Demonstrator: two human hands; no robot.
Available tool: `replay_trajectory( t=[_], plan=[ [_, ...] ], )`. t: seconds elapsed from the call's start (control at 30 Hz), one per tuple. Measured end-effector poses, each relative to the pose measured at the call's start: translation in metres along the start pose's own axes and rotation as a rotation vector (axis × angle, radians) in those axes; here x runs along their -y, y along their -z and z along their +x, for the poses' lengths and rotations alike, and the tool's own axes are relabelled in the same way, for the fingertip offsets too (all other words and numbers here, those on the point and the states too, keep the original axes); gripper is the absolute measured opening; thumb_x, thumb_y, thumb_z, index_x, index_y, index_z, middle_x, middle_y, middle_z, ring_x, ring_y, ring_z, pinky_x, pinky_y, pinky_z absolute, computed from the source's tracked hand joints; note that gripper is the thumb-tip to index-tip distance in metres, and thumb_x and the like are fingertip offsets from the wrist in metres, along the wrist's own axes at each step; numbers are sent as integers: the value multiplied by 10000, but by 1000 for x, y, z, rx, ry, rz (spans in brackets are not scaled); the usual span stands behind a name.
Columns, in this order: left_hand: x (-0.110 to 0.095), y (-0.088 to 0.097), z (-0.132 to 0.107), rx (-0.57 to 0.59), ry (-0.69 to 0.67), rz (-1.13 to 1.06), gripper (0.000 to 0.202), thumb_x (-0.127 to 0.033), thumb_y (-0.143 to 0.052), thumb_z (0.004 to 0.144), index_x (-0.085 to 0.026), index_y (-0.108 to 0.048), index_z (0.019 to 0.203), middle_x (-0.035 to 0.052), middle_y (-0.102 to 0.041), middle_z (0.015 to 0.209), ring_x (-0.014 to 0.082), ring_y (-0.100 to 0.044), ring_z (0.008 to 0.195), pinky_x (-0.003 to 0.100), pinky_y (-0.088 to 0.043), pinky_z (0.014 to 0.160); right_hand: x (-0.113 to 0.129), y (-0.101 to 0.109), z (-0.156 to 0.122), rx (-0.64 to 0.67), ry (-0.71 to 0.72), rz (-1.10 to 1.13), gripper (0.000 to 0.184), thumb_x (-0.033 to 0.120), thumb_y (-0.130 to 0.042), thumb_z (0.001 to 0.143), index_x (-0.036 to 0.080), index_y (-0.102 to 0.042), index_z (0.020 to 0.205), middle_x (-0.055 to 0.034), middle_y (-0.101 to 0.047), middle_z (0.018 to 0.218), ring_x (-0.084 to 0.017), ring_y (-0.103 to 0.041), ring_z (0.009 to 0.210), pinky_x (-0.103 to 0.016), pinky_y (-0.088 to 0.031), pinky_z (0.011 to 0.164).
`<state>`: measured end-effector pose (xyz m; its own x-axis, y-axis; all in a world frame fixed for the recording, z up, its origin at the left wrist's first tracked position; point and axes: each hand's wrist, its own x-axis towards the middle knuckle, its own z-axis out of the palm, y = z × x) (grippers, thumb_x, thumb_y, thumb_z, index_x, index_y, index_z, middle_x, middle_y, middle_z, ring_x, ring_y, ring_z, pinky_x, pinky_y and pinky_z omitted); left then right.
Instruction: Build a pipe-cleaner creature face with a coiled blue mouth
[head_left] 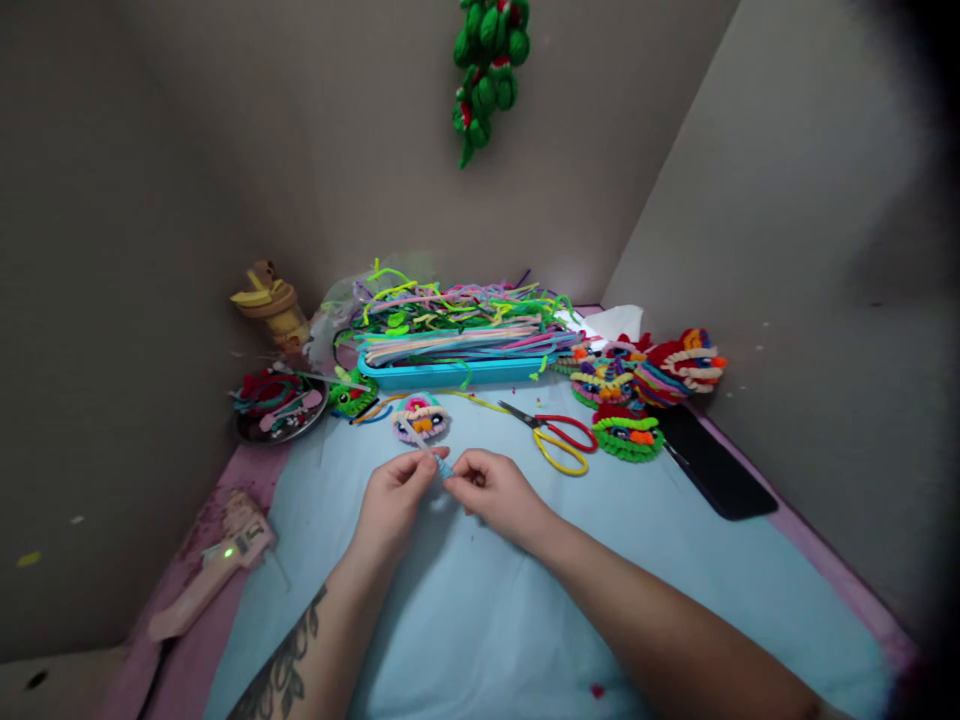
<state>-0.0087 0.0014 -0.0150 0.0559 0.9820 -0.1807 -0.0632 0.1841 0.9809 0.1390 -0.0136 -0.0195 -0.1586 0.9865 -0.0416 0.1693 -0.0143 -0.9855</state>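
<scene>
My left hand [397,492] pinches a thin pale stick [415,438] that slants up to the left. Between both hands sits a light blue fuzzy pipe cleaner [445,469], which looks coiled around the stick's lower end. The thumb and fingers of my right hand [496,492] are closed on the blue piece. Just beyond my fingers lies a round pipe cleaner face [421,420] in pink, lilac and teal with an orange beak; the stick's tip overlaps it in view. Scissors [551,435] with one red and one yellow handle lie open to the right.
A blue tray [457,376] heaped with pipe cleaners stands at the back. Finished colourful faces [628,436] and a black phone-like slab [716,465] are on the right. At left are a pink glue gun [217,575] with a green light and a metal dish [281,436].
</scene>
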Motion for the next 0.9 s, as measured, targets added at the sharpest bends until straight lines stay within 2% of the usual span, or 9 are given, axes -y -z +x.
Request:
replay_trajectory(
  t=[0.1,0.17,0.23,0.3,0.4,0.5,0.6,0.7,0.9],
  plan=[
    [1,-5,-2,-24,-1,-36,347,-435,-739,639,-140,-749,821,79,-724,813,212,-611,832,294,-431,796,-1,-3,0,-165,179,-237,165,166,-602,711,183,-485,596,44,-466,623,-94,-440,579,-208,-319,524],
    [1,-7,-2,-27,-1,-63,338,-431,-742,638,-142,-745,812,57,-704,738,193,-602,784,275,-430,753,-1,-4,0,-196,220,-288,157,149,-602,716,183,-501,602,39,-468,640,-100,-450,605,-211,-327,543],
    [2,-6,-1,-37,-8,-74,327,-427,-744,639,-136,-736,788,49,-684,702,183,-592,753,260,-427,708,-3,-5,0,-182,205,-265,111,170,-607,733,182,-547,640,32,-496,663,-105,-467,619,-211,-348,559],
    [2,-2,2,-66,-29,-103,308,-416,-740,654,-135,-721,777,51,-686,748,164,-580,729,236,-417,658,-5,-4,0,-147,146,-203,52,209,-626,735,185,-618,780,21,-545,718,-105,-486,620,-212,-376,572],
    [-1,4,7,-135,-61,-255,288,-408,-727,688,-154,-685,816,48,-695,877,128,-577,730,199,-410,621,-8,-4,-1,-86,50,-134,249,246,-615,750,189,-634,992,20,-584,730,-105,-509,599,-215,-400,574],
    [-5,8,9,-124,-43,-417,329,-401,-721,712,-169,-646,934,70,-693,984,143,-616,824,209,-442,677,-10,-3,-2,-68,31,-142,168,240,-543,795,189,-658,907,28,-581,641,-111,-517,578,-217,-392,559],
    [-7,5,6,-14,17,-455,464,-327,-760,689,-181,-594,1097,102,-685,1049,184,-648,876,260,-471,744,-10,-2,-2,-103,48,-159,153,259,-534,807,194,-659,865,19,-597,627,-127,-531,587,-231,-398,566],
    [-7,-1,2,54,71,-457,505,-250,-805,628,-157,-601,1080,107,-705,976,190,-668,812,284,-483,774,-10,-4,-2,-141,87,-207,146,267,-553,803,201,-655,884,1,-637,686,-145,-553,623,-250,-410,607],
    [-3,-1,3,-76,41,-507,451,-206,-826,578,-137,-637,982,61,-712,834,142,-660,729,233,-488,733,-10,-7,-5,-130,118,-253,113,266,-555,799,201,-639,836,-1,-615,664,-155,-546,617,-256,-403,594]
  ],
)
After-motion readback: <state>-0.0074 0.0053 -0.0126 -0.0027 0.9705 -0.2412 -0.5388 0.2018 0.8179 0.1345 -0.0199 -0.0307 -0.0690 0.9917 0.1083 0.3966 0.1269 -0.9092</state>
